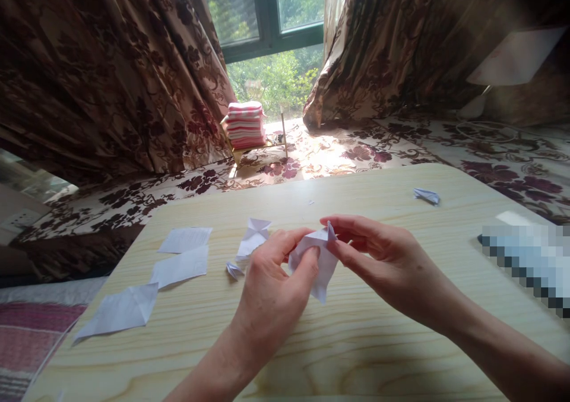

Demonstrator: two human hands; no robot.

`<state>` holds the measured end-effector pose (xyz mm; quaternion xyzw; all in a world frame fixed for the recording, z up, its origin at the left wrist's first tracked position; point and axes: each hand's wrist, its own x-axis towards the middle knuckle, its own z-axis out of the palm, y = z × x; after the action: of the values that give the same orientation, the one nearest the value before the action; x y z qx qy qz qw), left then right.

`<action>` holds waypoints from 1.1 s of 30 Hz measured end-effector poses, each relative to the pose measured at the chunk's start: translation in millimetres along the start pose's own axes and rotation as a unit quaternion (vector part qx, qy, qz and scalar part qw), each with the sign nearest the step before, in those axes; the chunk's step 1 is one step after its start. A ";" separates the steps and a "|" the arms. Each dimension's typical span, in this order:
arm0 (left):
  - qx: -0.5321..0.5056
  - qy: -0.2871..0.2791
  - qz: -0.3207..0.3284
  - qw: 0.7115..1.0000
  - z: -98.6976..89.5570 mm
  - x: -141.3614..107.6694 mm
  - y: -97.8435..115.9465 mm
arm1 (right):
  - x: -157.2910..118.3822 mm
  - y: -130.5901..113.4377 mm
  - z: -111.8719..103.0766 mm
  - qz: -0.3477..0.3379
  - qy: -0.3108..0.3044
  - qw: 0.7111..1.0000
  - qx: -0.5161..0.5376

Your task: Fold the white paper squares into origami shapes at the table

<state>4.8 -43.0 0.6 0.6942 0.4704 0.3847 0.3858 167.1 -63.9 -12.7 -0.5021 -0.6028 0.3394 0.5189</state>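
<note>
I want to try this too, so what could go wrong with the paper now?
The held paper looks thin, so the right hand pinching its corner might tear or crease it. The small folded piece lies close to the left hand and could get knocked. The nearest loose sheet reaches almost to the table's edge, so a bump might slide it off.

On my feed I see a home: brown floral fabric curtains (146,75), a pale tapered-shade lamp (512,60), folded pink-and-white striped cloths (245,126)
</note>
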 end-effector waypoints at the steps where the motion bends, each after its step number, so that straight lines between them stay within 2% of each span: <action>1: 0.022 0.023 0.029 0.999 -0.2 0.4 -1.2 | -0.1 -0.1 -0.5 0.001 -0.001 1.000 -0.004; 3: 0.055 0.058 0.086 0.993 -0.7 1.3 -3.2 | -0.6 0.1 -1.1 0.004 -0.004 1.000 -0.013; 6: 0.082 0.050 0.128 0.987 -1.4 2.4 -4.0 | -1.0 2.1 -1.6 0.015 -0.004 1.000 -0.002; 8: 0.075 0.037 0.104 0.991 -1.9 3.0 -4.0 | -0.7 4.0 -1.9 0.028 0.000 0.999 0.020; 11: 0.009 0.028 0.017 0.999 -2.0 4.3 -4.8 | 0.4 6.7 -2.3 0.042 -0.002 0.998 0.043; 15: -0.068 0.023 -0.058 0.996 -0.6 6.5 -5.7 | 2.0 9.4 -2.9 0.047 0.005 0.998 0.030; 23: -0.097 0.026 -0.082 0.992 1.6 7.7 -4.0 | 4.1 8.2 -4.4 0.024 0.026 0.999 -0.028; 33: -0.119 0.016 -0.087 0.989 0.1 7.4 -4.9 | 5.6 7.7 -8.2 0.022 0.047 0.999 -0.017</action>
<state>5.1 -34.6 -2.5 0.5937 0.4858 0.4143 0.4898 177.3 -57.4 -16.3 -0.5394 -0.5720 0.3169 0.5305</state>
